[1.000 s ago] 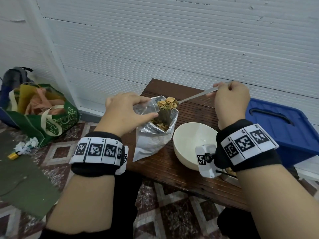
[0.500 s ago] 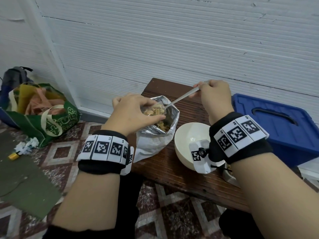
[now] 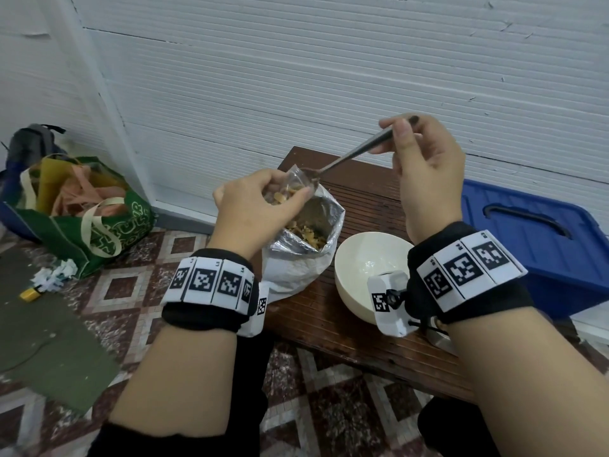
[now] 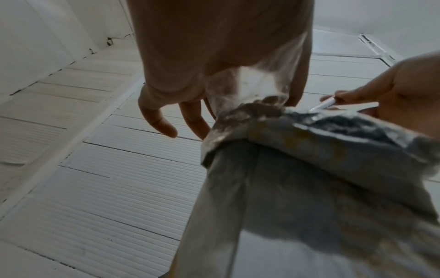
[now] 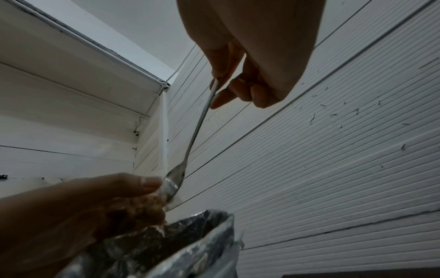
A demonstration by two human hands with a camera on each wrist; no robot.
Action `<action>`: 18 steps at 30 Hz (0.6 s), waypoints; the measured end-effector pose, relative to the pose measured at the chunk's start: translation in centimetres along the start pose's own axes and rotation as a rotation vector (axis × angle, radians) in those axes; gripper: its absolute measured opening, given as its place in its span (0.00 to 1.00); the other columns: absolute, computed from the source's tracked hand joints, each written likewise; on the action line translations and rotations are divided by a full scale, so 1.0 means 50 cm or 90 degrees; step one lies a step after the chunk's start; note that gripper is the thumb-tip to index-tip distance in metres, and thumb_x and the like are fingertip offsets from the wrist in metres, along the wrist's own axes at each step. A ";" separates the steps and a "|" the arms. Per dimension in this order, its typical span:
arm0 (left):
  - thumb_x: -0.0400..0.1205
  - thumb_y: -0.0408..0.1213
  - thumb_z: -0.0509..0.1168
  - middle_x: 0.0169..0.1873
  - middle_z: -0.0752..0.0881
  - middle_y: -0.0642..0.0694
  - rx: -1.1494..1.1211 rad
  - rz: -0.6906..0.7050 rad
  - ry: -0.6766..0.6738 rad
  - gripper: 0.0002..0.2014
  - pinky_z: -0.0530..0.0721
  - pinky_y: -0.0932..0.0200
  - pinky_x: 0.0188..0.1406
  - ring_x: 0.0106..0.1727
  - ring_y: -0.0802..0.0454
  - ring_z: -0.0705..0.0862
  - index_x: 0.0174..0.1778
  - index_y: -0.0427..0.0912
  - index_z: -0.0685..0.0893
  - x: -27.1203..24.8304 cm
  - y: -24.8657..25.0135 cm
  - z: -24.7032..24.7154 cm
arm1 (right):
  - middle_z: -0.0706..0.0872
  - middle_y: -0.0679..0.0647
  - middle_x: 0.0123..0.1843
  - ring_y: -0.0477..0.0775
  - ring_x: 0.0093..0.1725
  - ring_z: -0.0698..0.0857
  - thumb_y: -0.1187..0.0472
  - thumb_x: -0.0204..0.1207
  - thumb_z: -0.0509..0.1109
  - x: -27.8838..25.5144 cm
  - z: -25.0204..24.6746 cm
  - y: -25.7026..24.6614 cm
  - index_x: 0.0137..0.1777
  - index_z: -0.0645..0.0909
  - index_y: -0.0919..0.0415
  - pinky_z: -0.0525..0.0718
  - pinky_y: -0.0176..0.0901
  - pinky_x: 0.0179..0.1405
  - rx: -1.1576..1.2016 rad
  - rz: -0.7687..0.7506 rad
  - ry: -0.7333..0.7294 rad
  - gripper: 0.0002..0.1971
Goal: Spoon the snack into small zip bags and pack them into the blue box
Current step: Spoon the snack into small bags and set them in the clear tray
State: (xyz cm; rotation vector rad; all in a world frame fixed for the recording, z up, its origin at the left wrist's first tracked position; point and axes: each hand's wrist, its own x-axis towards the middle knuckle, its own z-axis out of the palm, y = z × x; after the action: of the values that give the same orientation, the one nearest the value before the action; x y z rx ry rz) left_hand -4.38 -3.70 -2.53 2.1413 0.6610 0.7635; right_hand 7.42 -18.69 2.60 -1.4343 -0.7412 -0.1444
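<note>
Just above foil pouch (image 3: pixel 309 222) rim: spoon (image 3: pixel 342 159).

The worktop (image 3: pixel 362 324) stands against the wall (image 3: pixel 329 77). The snack bag (image 3: pixel 296 258) stands at the worktop's left edge, with the bowl (image 3: pixel 359 275) just to its right, near the front edge. The small zip bag (image 3: pixel 293 189) is held above the snack bag's mouth; the spoon (image 3: pixel 346 158) tip enters it. The box (image 3: pixel 540 252) sits beyond the worktop's right edge. On the floor (image 3: pixel 115 291), well left of the worktop, stands a tote bag (image 3: pixel 99 232), a backpack (image 3: pixel 29 143) behind it.
</note>
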 end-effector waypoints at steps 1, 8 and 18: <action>0.67 0.70 0.68 0.38 0.85 0.65 -0.031 -0.010 0.007 0.17 0.77 0.38 0.66 0.49 0.61 0.84 0.41 0.62 0.84 -0.001 -0.001 -0.002 | 0.87 0.67 0.47 0.34 0.29 0.79 0.63 0.85 0.60 0.002 -0.005 -0.002 0.49 0.82 0.59 0.74 0.26 0.34 0.004 -0.012 0.023 0.09; 0.74 0.52 0.74 0.42 0.87 0.62 -0.094 -0.010 0.006 0.05 0.80 0.60 0.56 0.50 0.68 0.82 0.39 0.60 0.85 -0.008 0.004 -0.024 | 0.88 0.59 0.44 0.36 0.31 0.80 0.62 0.85 0.60 0.006 -0.029 0.004 0.46 0.80 0.55 0.75 0.28 0.36 -0.050 -0.003 0.114 0.09; 0.74 0.54 0.74 0.42 0.87 0.61 -0.077 -0.021 -0.038 0.10 0.80 0.66 0.51 0.50 0.68 0.82 0.47 0.56 0.86 -0.009 0.002 -0.018 | 0.88 0.48 0.40 0.36 0.33 0.76 0.62 0.82 0.64 -0.073 0.022 0.055 0.52 0.86 0.58 0.71 0.34 0.37 -0.320 -0.130 -0.191 0.09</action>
State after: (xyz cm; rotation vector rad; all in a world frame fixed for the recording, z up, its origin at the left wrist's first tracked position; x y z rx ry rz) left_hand -5.28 -3.66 -2.10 2.0303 0.6019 0.7025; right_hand 5.61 -18.43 -1.72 -1.8791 -1.1553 -0.2934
